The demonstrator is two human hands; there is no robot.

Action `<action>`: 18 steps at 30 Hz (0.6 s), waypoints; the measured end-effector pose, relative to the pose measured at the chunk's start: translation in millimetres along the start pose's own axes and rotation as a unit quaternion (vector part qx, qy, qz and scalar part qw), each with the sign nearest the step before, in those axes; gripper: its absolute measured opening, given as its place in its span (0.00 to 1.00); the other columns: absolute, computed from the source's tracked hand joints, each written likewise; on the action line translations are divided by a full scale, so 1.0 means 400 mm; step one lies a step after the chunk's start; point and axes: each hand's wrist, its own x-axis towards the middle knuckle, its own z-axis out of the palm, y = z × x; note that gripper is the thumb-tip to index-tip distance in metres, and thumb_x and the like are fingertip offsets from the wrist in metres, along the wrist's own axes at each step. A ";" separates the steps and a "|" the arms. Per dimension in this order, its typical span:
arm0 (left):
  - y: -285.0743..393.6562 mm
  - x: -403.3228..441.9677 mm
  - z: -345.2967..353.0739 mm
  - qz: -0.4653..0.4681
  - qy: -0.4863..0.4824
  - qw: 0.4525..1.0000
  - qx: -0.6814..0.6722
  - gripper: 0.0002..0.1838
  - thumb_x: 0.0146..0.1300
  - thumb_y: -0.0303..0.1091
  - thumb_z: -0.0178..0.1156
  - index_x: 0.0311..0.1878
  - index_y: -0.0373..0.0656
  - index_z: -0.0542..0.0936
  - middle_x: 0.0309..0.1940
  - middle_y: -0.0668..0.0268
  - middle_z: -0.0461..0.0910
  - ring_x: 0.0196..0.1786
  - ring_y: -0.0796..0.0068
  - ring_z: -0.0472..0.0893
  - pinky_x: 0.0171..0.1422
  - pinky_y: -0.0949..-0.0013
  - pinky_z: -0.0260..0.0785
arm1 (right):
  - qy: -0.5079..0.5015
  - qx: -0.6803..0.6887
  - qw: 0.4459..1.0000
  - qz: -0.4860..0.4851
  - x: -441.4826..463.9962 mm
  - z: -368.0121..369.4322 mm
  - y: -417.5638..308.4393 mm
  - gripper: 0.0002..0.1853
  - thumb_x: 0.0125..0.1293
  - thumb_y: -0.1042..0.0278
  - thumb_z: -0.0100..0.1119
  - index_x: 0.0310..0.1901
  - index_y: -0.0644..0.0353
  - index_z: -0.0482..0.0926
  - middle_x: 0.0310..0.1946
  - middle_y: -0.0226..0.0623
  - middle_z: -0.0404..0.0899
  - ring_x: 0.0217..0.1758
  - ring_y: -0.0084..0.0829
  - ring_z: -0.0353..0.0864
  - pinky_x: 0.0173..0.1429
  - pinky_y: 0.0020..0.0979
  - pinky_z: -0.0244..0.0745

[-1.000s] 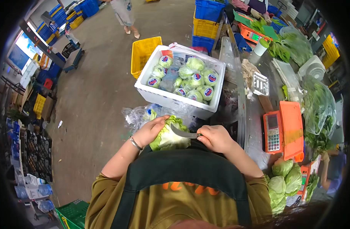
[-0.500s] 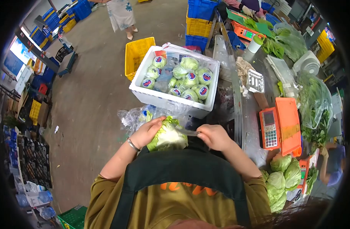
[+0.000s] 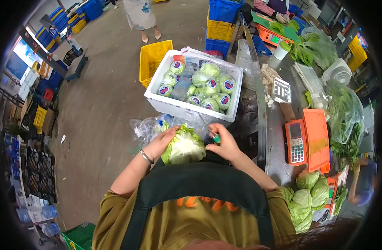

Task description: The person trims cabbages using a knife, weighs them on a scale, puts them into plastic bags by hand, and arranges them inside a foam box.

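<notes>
A head of lettuce [image 3: 185,146] rests against my apron, its pale cut side facing up. My left hand [image 3: 159,143] grips its left side, the fingers curled over the leaves. Just right of the lettuce, my right hand [image 3: 222,143] is closed around the green handle of a knife [image 3: 216,138], whose thin blade points up and away; the thumb is near the lettuce's edge. Crumpled clear plastic [image 3: 147,128] lies beyond the lettuce. A white foam box [image 3: 174,109] farther ahead holds several wrapped, labelled heads [image 3: 212,86].
On the right, a metal table [image 3: 275,143] bears an orange scale [image 3: 296,141], bagged greens and lettuces [image 3: 302,199]. A yellow crate [image 3: 148,62] stands behind the box, stacked crates [image 3: 219,29] beside it. People stand ahead and at the far right.
The knife has come off the lettuce and swung from pointing left to pointing upward. My right hand has turned and shifted slightly left. My left hand still holds the lettuce.
</notes>
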 end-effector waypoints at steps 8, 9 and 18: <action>0.040 0.028 -0.048 -0.117 0.013 0.970 -0.213 0.33 0.68 0.54 0.42 0.68 0.41 0.54 0.61 0.53 0.65 0.56 0.59 0.74 0.48 0.58 0.74 | -0.064 0.397 0.851 0.339 0.051 0.063 0.062 0.28 0.60 0.53 0.58 0.60 0.54 0.65 0.25 0.30 0.74 0.14 0.17 0.64 0.17 0.20 0.62; 0.069 0.016 -0.045 -0.075 -0.008 0.968 -0.240 0.33 0.68 0.53 0.42 0.68 0.41 0.55 0.61 0.53 0.65 0.55 0.59 0.74 0.46 0.59 0.75 | -0.051 0.469 0.798 0.375 0.052 0.060 0.113 0.24 0.63 0.49 0.53 0.56 0.53 0.68 0.24 0.30 0.74 0.12 0.18 0.65 0.16 0.20 0.62; 0.179 0.025 -0.015 0.124 -0.020 0.984 -0.126 0.26 0.67 0.42 0.49 0.65 0.42 0.60 0.58 0.55 0.70 0.55 0.63 0.75 0.54 0.66 0.69 | 0.003 0.733 0.627 0.265 0.064 -0.031 0.063 0.33 0.60 0.27 0.36 0.44 0.48 0.75 0.22 0.24 0.73 0.11 0.19 0.54 0.16 0.21 0.51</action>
